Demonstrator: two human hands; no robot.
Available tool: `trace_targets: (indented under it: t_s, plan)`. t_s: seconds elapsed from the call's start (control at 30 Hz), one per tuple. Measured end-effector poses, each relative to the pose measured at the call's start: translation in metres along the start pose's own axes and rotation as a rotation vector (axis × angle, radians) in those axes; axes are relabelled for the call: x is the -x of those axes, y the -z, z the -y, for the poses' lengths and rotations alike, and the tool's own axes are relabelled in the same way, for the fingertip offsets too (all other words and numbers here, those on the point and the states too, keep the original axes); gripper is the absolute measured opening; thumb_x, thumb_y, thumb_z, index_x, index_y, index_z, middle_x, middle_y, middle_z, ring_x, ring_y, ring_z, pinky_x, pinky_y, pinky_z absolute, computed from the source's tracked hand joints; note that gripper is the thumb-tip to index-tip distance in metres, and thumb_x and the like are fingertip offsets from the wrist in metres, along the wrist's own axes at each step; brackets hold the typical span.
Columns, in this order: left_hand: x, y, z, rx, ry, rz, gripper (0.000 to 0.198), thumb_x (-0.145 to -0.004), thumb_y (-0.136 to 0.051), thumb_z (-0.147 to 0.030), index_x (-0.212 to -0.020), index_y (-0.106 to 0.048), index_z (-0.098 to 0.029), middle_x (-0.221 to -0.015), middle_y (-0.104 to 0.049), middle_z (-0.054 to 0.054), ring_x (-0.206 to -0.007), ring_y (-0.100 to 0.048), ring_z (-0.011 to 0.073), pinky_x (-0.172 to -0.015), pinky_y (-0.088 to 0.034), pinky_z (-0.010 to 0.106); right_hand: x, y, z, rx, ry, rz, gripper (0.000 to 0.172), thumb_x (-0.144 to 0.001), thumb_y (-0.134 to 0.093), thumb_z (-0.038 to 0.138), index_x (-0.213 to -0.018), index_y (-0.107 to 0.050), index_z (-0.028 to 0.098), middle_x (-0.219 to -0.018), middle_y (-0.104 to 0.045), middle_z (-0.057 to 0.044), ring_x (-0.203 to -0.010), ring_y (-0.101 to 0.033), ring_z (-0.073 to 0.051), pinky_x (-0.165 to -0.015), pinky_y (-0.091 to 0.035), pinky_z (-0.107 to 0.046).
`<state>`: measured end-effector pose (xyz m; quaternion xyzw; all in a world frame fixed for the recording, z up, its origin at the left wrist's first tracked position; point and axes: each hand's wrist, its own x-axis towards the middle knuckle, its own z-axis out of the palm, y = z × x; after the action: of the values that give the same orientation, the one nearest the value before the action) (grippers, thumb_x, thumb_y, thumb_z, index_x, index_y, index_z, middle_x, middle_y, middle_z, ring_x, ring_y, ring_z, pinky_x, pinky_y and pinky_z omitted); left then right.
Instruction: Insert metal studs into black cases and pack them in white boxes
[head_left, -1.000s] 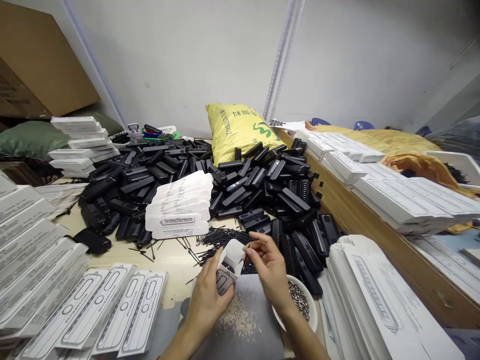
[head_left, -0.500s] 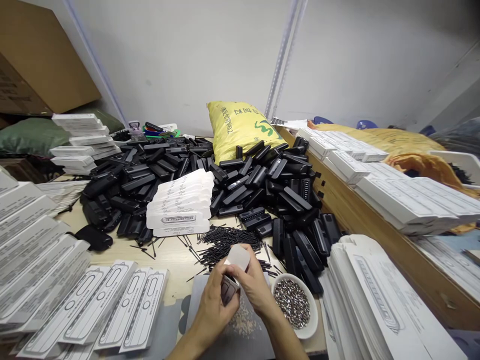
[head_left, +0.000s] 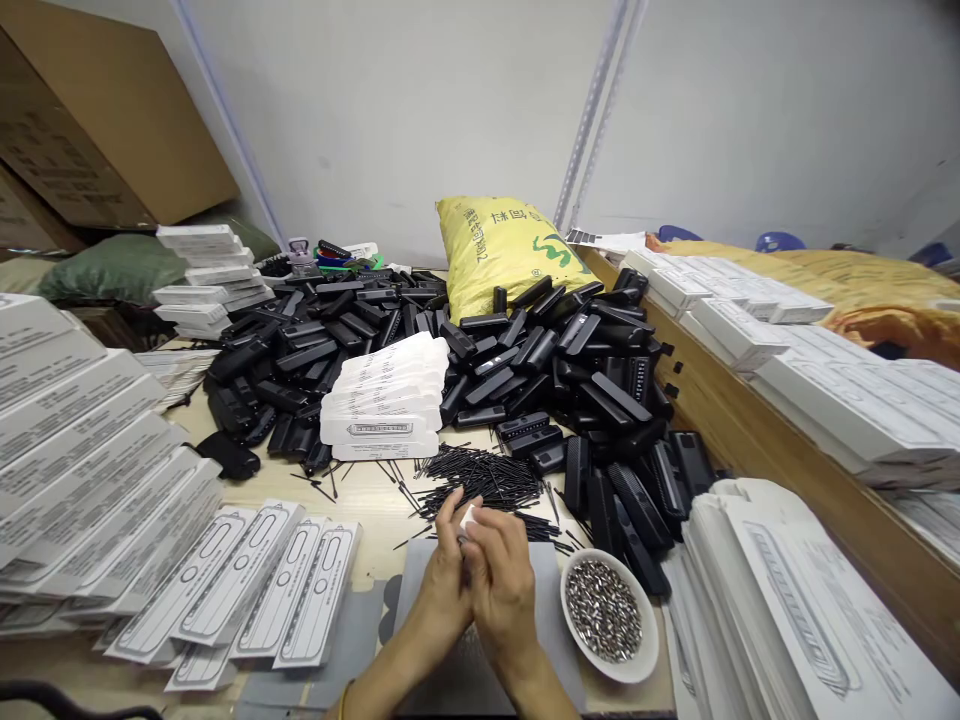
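Note:
A slim white carton [head_left: 468,518] stands between my hands, its upper end showing and the rest covered by fingers. My left hand [head_left: 444,580] is wrapped round its left side. Fingers of my right hand [head_left: 501,568] are closed over the top and right side. Both are above a grey mat [head_left: 555,620] at the front of the table. Just beyond lies a heap of thin black sticks [head_left: 484,478], some scattered loose. A white bowl [head_left: 651,640] full of small shiny metal pieces sits close by my right hand.
Black plastic cases [head_left: 525,350] are piled across the table before a yellow sack [head_left: 487,250]. Flat printed cartons [head_left: 382,430] lie fanned at centre. Packed boxes [head_left: 319,590] are stacked left; flattened cartons [head_left: 795,590] stand right, beside a wooden ledge [head_left: 750,440] with more boxes.
The carton's broad raised flap is no longer seen; only a small white end shows. My right hand has closed over the top. The view has shifted slightly left.

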<state>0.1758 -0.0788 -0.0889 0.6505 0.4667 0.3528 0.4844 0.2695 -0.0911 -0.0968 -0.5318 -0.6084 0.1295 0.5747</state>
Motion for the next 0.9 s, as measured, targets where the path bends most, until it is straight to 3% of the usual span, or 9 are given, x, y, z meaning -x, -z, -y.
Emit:
trace_targets:
  t_s: [0.1, 0.2, 0.27, 0.43, 0.53, 0.6, 0.67, 0.77, 0.9]
  plan:
    - [-0.002, 0.001, -0.004, -0.055, -0.033, -0.026, 0.053, -0.085, -0.045, -0.034, -0.131, -0.027, -0.015, -0.133, -0.05, 0.022, -0.119, -0.054, 0.0254, -0.098, -0.045, 0.042, 0.012, 0.003, -0.003, 0.004, 0.084, 0.038, 0.027, -0.095, -0.043, 0.026, -0.118, -0.056, 0.026, -0.125, -0.059, -0.008, -0.12, -0.05, -0.024, -0.097, -0.044, -0.043]
    - [-0.006, 0.017, -0.008, -0.276, 0.105, 0.002, 0.049, -0.077, -0.053, -0.037, -0.12, -0.039, -0.017, -0.109, -0.063, 0.015, -0.093, -0.065, 0.0279, -0.079, -0.052, 0.043, 0.025, 0.018, -0.011, 0.011, -0.084, 0.065, 0.034, -0.096, -0.04, 0.029, -0.128, -0.05, 0.025, -0.134, -0.053, -0.009, -0.125, -0.048, -0.023, -0.098, -0.045, -0.042]
    - [-0.005, 0.042, -0.003, -0.495, 0.2, -0.046, 0.053, -0.077, -0.052, -0.041, -0.121, -0.044, -0.014, -0.111, -0.063, 0.017, -0.096, -0.063, 0.0312, -0.08, -0.052, 0.046, 0.032, 0.033, -0.019, 0.024, -0.219, 0.053, 0.033, -0.096, -0.039, 0.03, -0.126, -0.052, 0.024, -0.127, -0.058, -0.009, -0.119, -0.053, -0.022, -0.096, -0.047, -0.041]
    - [0.014, 0.129, 0.043, -1.102, 0.395, -0.366, 0.064, -0.079, -0.046, -0.048, -0.13, -0.05, -0.009, -0.149, -0.027, 0.025, -0.138, -0.019, 0.0458, -0.105, -0.019, 0.067, 0.035, 0.069, -0.038, 0.112, -0.406, -0.033, 0.029, -0.093, -0.043, 0.039, -0.103, -0.064, 0.021, -0.103, -0.067, -0.009, -0.1, -0.061, -0.024, -0.087, -0.048, -0.039]
    - [0.029, 0.166, 0.071, -1.174, 0.53, -0.38, 0.07, -0.083, -0.043, -0.048, -0.145, -0.033, -0.018, -0.155, -0.015, 0.022, -0.14, -0.012, 0.0461, -0.102, -0.013, 0.072, 0.029, 0.089, -0.045, 0.163, -0.437, -0.038, 0.03, -0.092, -0.043, 0.04, -0.098, -0.064, 0.021, -0.099, -0.068, -0.008, -0.095, -0.062, -0.024, -0.084, -0.048, -0.036]
    - [0.029, 0.173, 0.077, -1.154, 0.547, -0.367, 0.069, -0.085, -0.041, -0.048, -0.147, -0.027, -0.021, -0.155, -0.013, 0.023, -0.14, -0.013, 0.0471, -0.1, -0.015, 0.073, 0.028, 0.104, -0.054, 0.243, -0.445, -0.019, 0.029, -0.091, -0.043, 0.04, -0.097, -0.064, 0.022, -0.097, -0.069, -0.008, -0.093, -0.063, -0.024, -0.081, -0.048, -0.036]
    - [0.018, 0.162, 0.071, -1.16, 0.469, -0.407, 0.065, -0.087, -0.038, -0.044, -0.146, -0.03, -0.018, -0.153, -0.014, 0.025, -0.139, -0.012, 0.0482, -0.1, -0.014, 0.074, 0.032, 0.119, -0.067, 0.361, -0.434, 0.04, 0.025, -0.09, -0.044, 0.037, -0.093, -0.065, 0.023, -0.092, -0.069, -0.007, -0.087, -0.063, -0.025, -0.077, -0.048, -0.036]
    - [-0.025, 0.116, 0.048, -1.094, 0.188, -0.367, 0.054, -0.09, -0.034, -0.035, -0.139, -0.042, -0.013, -0.148, -0.029, 0.024, -0.139, -0.021, 0.0406, -0.107, -0.016, 0.066, 0.046, 0.131, -0.092, 0.538, -0.366, 0.186, 0.017, -0.083, -0.048, 0.03, -0.078, -0.063, 0.025, -0.081, -0.068, -0.005, -0.078, -0.061, -0.025, -0.069, -0.046, -0.036]
    - [-0.11, 0.024, 0.015, -0.807, -0.109, 0.071, 0.039, -0.092, -0.036, -0.024, -0.127, -0.053, -0.019, -0.135, -0.05, 0.011, -0.127, -0.044, 0.0215, -0.108, -0.036, 0.037, 0.057, 0.128, -0.109, 0.622, -0.289, 0.242, 0.015, -0.081, -0.048, 0.024, -0.068, -0.057, 0.024, -0.073, -0.065, -0.004, -0.072, -0.06, -0.025, -0.063, -0.043, -0.034]
